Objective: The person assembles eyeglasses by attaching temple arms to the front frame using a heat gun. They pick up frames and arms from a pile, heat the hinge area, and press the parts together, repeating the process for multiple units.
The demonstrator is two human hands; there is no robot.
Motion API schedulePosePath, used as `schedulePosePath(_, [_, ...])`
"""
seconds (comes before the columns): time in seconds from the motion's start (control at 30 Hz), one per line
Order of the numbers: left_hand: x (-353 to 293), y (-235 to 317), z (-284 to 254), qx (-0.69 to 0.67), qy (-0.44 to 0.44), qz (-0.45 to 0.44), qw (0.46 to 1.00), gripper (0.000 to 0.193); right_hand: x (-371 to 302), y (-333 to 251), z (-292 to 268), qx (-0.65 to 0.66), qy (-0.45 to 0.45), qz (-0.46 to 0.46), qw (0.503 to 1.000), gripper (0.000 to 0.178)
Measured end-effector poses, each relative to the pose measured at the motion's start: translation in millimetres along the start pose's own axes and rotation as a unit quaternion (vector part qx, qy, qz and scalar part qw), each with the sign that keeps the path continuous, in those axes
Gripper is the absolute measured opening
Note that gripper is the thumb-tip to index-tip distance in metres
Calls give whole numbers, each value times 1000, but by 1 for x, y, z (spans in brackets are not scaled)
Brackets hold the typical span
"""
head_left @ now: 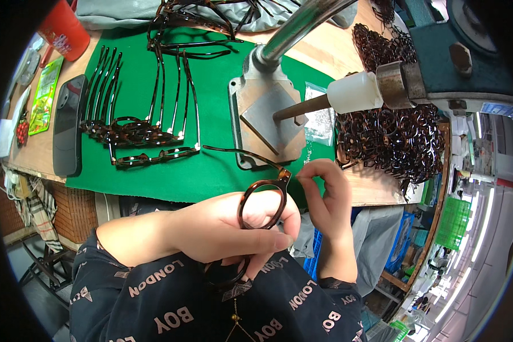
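My left hand (228, 228) is closed around a brown tortoiseshell eyeglass frame (283, 183) in front of my chest. One rim stands up above my thumb, and the other hangs partly hidden below my fingers. From the upper hinge corner a single temple arm (242, 151) reaches left, over the green mat. Just right of that hinge is my right hand (330, 196), thumb and forefinger pinched together; whatever they hold is too small to make out. Several tortoiseshell glasses (157, 155) with temples unfolded sit in an overlapping row on the mat, left of the hands.
A bench press with a metal base (268, 88), slanted post and rod stands beyond my hands. Piled tortoiseshell frames (390, 139) and a clear plastic bag (320, 114) lie right. On the left are a phone (68, 128), a green packet (45, 97) and a red cup (64, 28).
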State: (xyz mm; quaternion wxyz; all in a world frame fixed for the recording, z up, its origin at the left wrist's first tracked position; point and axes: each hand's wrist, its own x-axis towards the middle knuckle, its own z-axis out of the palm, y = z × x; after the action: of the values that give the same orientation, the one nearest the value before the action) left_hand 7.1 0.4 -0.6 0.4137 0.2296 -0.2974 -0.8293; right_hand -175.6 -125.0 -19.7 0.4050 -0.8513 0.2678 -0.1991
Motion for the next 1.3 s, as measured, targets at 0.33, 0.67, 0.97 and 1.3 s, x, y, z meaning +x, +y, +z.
schedulePosePath(0.33, [-3, 1, 0, 10, 9, 28, 1000, 18, 13, -18, -1, 53, 86, -99, 990, 9])
schedulePosePath(0.67, [-5, 2, -1, -6, 36, 17, 999, 15, -31, 50, 5, -122, 39, 85, 988, 7])
schedulePosePath(0.97, [-4, 2, 1, 14, 47, 10, 999, 16, -22, 56, 16, -129, 73, 88, 985, 10])
schedulePosePath(1.3, [-2, 1, 1, 10, 28, 5, 1000, 17, -25, 54, 10, -206, 26, -22, 978, 11])
